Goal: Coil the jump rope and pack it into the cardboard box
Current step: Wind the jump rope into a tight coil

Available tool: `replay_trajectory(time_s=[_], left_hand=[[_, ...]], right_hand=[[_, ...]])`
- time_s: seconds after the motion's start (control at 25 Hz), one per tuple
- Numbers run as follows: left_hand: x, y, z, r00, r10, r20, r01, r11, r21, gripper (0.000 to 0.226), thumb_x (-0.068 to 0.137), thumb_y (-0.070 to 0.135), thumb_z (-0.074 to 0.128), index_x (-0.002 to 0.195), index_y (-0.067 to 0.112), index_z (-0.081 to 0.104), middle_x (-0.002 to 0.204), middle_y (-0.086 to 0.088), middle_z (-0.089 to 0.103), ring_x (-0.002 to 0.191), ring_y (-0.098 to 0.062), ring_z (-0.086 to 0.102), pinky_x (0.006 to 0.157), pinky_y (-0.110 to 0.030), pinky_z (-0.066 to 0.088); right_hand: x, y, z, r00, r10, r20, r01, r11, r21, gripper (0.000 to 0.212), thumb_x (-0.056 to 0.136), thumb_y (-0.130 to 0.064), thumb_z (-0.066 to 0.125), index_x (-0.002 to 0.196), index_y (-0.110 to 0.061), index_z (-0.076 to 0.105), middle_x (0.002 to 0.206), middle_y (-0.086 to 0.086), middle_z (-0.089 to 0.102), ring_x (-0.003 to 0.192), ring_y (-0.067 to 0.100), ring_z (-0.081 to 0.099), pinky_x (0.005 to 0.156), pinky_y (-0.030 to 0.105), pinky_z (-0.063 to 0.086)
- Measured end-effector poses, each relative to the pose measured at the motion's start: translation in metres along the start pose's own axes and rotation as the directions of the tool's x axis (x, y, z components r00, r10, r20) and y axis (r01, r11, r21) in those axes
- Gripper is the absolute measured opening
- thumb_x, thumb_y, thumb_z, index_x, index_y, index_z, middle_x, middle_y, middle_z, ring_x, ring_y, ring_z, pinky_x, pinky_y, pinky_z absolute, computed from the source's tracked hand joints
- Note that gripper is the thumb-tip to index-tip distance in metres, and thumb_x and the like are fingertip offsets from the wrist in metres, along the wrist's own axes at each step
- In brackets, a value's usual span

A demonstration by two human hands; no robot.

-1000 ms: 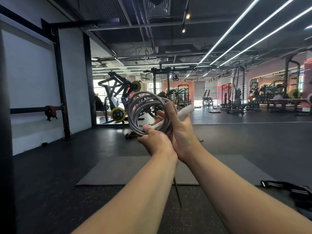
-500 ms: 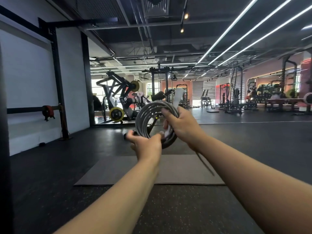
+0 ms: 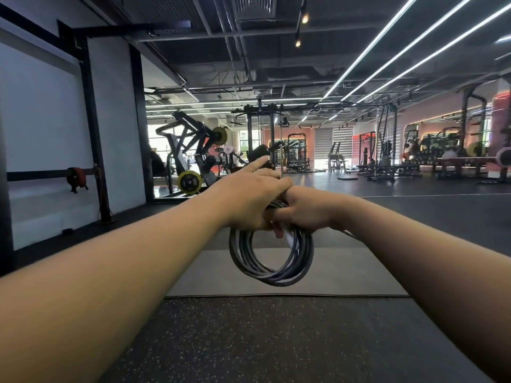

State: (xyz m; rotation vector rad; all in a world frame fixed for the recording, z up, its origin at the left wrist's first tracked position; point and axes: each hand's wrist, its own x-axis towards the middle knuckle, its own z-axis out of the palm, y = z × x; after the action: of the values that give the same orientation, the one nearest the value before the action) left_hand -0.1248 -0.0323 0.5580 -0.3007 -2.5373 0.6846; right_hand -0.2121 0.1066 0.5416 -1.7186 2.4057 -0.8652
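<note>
Rope handle (image 3: 290,239) – mostly hidden, hands (image 3: 276,203).

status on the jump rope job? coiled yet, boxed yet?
Done: the jump rope hangs as a bundle of several round loops above the grey mat.
In hand: the right hand grips the top of the coil; the left hand lies over it, index finger extended. A white handle shows among the loops.
Left: packing. No cardboard box is in view.
</note>
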Motion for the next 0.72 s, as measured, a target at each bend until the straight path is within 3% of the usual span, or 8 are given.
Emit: replay_trajectory(time_s=[0.08,0.16,0.28,0.4,0.48,0.56,0.64,0.72], left_hand=[[-0.003,0.0,0.001,0.999,-0.053,-0.005,0.053,0.999,-0.014,0.037,0.081,0.038,0.064,0.112,0.021,0.052,0.094,0.003,0.062,0.105,-0.026,0.06,0.104,-0.036,0.041],[-0.007,0.002,0.0,0.987,-0.157,0.041,0.156,0.987,0.026,0.038,0.084,0.035,0.061,0.118,0.022,0.048,0.078,0.005,0.05,0.081,-0.025,0.056,0.07,-0.036,0.044],[-0.014,-0.003,0.002,0.958,-0.282,0.06,0.284,0.959,-0.026,0.033,0.091,0.035,0.061,0.12,0.022,0.05,0.08,0.005,0.052,0.077,-0.023,0.058,0.062,-0.032,0.04],[-0.026,-0.01,0.003,0.892,-0.438,0.11,0.45,0.842,-0.297,0.019,0.09,0.028,0.065,0.103,0.017,0.057,0.084,0.001,0.062,0.079,-0.023,0.062,0.064,-0.035,0.048],[-0.033,-0.012,0.007,0.83,-0.533,0.163,0.536,0.685,-0.493,0.018,0.089,0.024,0.071,0.096,0.015,0.058,0.087,-0.004,0.066,0.08,-0.024,0.065,0.07,-0.039,0.055],[-0.037,-0.01,0.008,0.76,-0.609,0.225,0.573,0.466,-0.675,0.018,0.09,0.021,0.072,0.098,0.012,0.059,0.087,-0.009,0.072,0.072,-0.024,0.067,0.057,-0.036,0.055],[-0.04,-0.006,0.011,0.674,-0.683,0.282,0.539,0.193,-0.82,0.023,0.091,0.019,0.071,0.106,0.007,0.059,0.085,-0.011,0.074,0.064,-0.024,0.067,0.047,-0.03,0.052],[-0.04,0.0,0.016,0.609,-0.729,0.313,0.445,-0.013,-0.895,0.031,0.089,0.023,0.073,0.111,0.007,0.059,0.088,-0.014,0.074,0.069,-0.026,0.069,0.053,-0.032,0.053]], right_hand=[[0.0,-0.002,0.002,0.999,-0.008,-0.052,0.009,1.0,0.018,0.018,0.097,-0.03,0.063,0.087,-0.017,0.068,0.084,0.008,0.074,0.069,0.014,0.058,0.065,0.027,0.043],[-0.001,-0.002,0.001,0.994,-0.006,-0.109,0.015,0.996,0.086,0.014,0.094,-0.032,0.069,0.089,-0.018,0.069,0.081,0.001,0.067,0.07,0.011,0.056,0.066,0.025,0.042],[-0.004,0.005,-0.002,0.992,0.041,-0.115,-0.024,0.989,0.147,0.03,0.09,-0.042,0.072,0.099,-0.014,0.073,0.081,0.005,0.072,0.069,0.013,0.061,0.066,0.025,0.046],[-0.009,0.016,-0.007,0.98,0.079,-0.185,-0.029,0.966,0.257,0.026,0.087,-0.045,0.074,0.091,-0.02,0.076,0.088,0.013,0.079,0.071,0.017,0.068,0.067,0.029,0.052],[-0.011,0.019,-0.008,0.97,0.084,-0.23,0.017,0.915,0.404,0.019,0.088,-0.031,0.076,0.102,-0.017,0.075,0.093,0.014,0.08,0.075,0.022,0.073,0.064,0.031,0.059],[-0.007,0.02,-0.003,0.944,0.102,-0.314,0.091,0.833,0.545,0.025,0.088,-0.017,0.077,0.111,-0.012,0.072,0.095,0.018,0.079,0.077,0.028,0.075,0.069,0.038,0.063],[-0.001,0.017,0.009,0.909,0.158,-0.387,0.15,0.741,0.655,0.027,0.088,-0.016,0.077,0.113,-0.011,0.071,0.095,0.021,0.079,0.073,0.028,0.075,0.067,0.04,0.064],[0.008,0.009,0.026,0.892,0.224,-0.393,0.179,0.623,0.762,0.02,0.092,-0.021,0.073,0.11,-0.014,0.069,0.09,0.02,0.079,0.066,0.024,0.073,0.062,0.037,0.061]])
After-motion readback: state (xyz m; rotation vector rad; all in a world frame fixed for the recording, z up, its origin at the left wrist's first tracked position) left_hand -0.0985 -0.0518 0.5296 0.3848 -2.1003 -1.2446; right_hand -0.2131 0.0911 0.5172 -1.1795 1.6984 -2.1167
